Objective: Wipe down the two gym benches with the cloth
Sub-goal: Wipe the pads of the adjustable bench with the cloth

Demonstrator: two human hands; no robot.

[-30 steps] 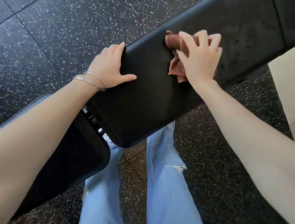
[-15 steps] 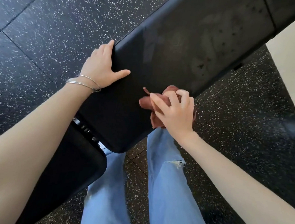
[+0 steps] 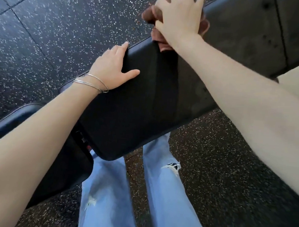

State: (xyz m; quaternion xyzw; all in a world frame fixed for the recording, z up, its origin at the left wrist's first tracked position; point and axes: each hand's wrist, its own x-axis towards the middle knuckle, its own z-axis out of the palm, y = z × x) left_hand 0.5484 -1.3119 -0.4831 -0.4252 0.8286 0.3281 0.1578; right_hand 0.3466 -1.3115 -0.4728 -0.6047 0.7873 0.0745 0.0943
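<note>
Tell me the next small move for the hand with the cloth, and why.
Probably draw the right hand and cloth back across the bench pad toward the near edge: the cloth sits at the far edge, dull smudges show just beside it, and the left hand braces the pad.

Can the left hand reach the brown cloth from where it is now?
Probably yes. The left hand rests flat on the bench pad, with bare pad between it and the cloth. But the right hand covers most of the cloth.
</note>
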